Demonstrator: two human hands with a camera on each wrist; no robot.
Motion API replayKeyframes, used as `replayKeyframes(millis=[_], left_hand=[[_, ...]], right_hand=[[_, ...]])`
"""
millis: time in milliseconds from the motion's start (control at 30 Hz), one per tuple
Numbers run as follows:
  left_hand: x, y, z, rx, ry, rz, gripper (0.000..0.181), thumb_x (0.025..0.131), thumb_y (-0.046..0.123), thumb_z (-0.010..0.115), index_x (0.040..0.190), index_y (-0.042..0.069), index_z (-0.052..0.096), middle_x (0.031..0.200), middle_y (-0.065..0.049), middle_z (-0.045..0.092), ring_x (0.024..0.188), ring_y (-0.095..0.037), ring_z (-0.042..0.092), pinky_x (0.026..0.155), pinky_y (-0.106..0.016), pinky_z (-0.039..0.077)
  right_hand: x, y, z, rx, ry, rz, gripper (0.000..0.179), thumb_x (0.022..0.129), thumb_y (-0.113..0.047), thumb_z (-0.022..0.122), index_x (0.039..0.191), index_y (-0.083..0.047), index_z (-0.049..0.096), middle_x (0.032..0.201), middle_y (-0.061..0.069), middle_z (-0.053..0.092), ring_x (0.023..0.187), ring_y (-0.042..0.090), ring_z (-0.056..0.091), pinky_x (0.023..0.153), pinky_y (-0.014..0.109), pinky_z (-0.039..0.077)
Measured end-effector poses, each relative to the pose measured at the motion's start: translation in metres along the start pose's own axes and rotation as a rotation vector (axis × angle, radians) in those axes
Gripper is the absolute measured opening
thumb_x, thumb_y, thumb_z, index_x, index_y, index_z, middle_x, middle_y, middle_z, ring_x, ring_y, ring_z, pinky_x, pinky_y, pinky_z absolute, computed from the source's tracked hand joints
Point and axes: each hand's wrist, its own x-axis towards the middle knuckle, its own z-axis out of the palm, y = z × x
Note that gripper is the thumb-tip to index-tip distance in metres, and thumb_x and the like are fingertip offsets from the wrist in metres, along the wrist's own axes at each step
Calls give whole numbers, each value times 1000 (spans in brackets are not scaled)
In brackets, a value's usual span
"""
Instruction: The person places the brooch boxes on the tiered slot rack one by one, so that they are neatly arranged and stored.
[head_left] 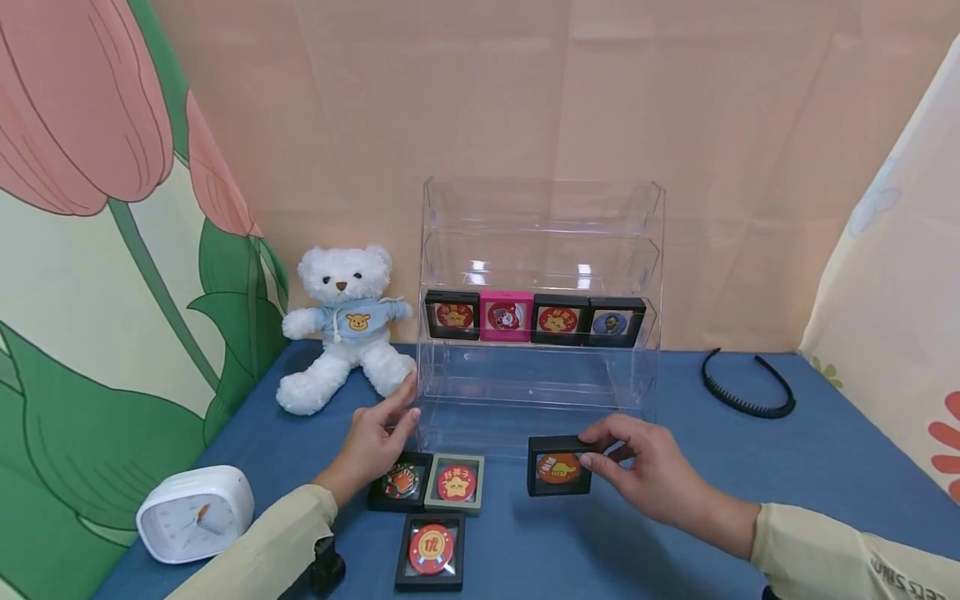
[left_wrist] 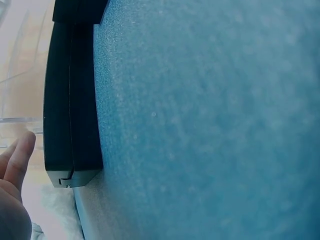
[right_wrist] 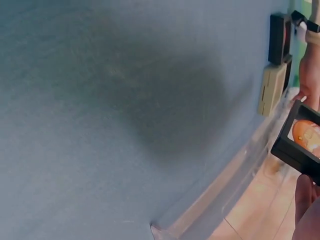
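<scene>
My right hand (head_left: 645, 462) pinches a small black display box (head_left: 558, 475) by its right side, thumb in front. It is held upright in front of the clear tiered rack (head_left: 540, 379), and an orange round badge shows in its window. In the right wrist view the same box (right_wrist: 295, 155) is tilted and cut off by the frame edge. My left hand (head_left: 378, 442) reaches to the rack's lower left edge with its index finger extended; whether it touches is unclear. Below that hand lie a black box (head_left: 382, 502) and a pale green box (head_left: 456, 508), with another black box (head_left: 429, 585) nearer me.
Several boxes, including a pink one (head_left: 507, 335), stand in a row on a middle tier of the rack. A white teddy bear (head_left: 341, 358) sits left of it. A white clock (head_left: 195, 512) stands at front left, and a black headband (head_left: 750, 408) lies at right.
</scene>
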Motion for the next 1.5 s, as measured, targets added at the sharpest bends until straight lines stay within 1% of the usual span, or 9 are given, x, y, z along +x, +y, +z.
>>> replayKeyframes(millis=[133, 200, 333, 433, 633, 800, 933, 1233, 1500], left_hand=[[0, 0, 0, -12, -8, 0, 57, 93, 4, 60, 145, 10, 39, 123, -18, 57, 79, -21, 69, 56, -25, 53], [0, 0, 0, -14, -9, -2, 57, 93, 4, 59, 146, 11, 39, 123, -18, 57, 78, -22, 69, 56, -24, 52], [0, 0, -1, -14, -3, -2, 57, 93, 4, 60, 146, 11, 39, 122, -18, 57, 76, -22, 69, 57, -25, 53], [0, -1, -1, -15, -4, -3, 58, 93, 4, 60, 146, 12, 38, 122, -18, 57, 75, -22, 69, 57, -25, 53], [-1, -2, -3, -17, -6, 1, 58, 93, 4, 60, 146, 12, 38, 123, -17, 57, 78, -21, 69, 59, -26, 53], [-2, -2, -3, -18, -6, 4, 57, 93, 4, 60, 146, 11, 39, 123, -18, 57, 80, -22, 69, 61, -26, 54], [-2, -3, -3, -29, -7, 5, 56, 93, 4, 59, 146, 11, 39, 123, -18, 57, 79, -25, 69, 61, -26, 54], [-1, -1, -1, -17, -4, 6, 55, 94, 5, 59, 145, 9, 39, 122, -18, 58, 82, -20, 69, 65, -28, 55], [-1, 0, -2, -18, -7, 7, 55, 94, 5, 59, 145, 9, 39, 122, -19, 57, 86, -19, 68, 68, -29, 55]], right_hand=[[8, 1, -1, -51, 53, -41, 23, 79, -7, 77, 96, -17, 66, 91, -12, 63, 77, 5, 62, 60, 23, 53], [12, 1, -2, -70, 70, -47, 23, 78, -7, 78, 96, -17, 66, 91, -11, 64, 77, 5, 62, 61, 23, 53], [22, -1, -4, -97, 66, -34, 24, 77, -8, 79, 96, -16, 67, 92, -9, 64, 79, 6, 62, 62, 22, 53], [28, 0, -5, -121, 66, -47, 23, 78, -8, 79, 96, -15, 67, 91, -8, 64, 79, 7, 62, 62, 22, 52], [42, 0, -7, -152, 88, -52, 22, 78, -7, 79, 96, -13, 67, 91, -6, 65, 78, 8, 62, 63, 24, 53], [54, -1, -7, -162, 100, -48, 23, 78, -8, 78, 97, -12, 66, 92, -3, 66, 80, 11, 63, 65, 27, 54], [64, -3, -6, -176, 111, -69, 23, 78, -9, 78, 98, -10, 66, 93, -1, 66, 80, 13, 64, 66, 31, 55], [88, -3, 1, -172, 126, -84, 22, 82, -11, 76, 100, -8, 65, 97, 2, 65, 82, 14, 64, 69, 34, 55], [106, 0, 18, -152, 137, -73, 21, 83, -11, 74, 101, -8, 65, 97, 3, 65, 83, 15, 64, 71, 33, 54]])
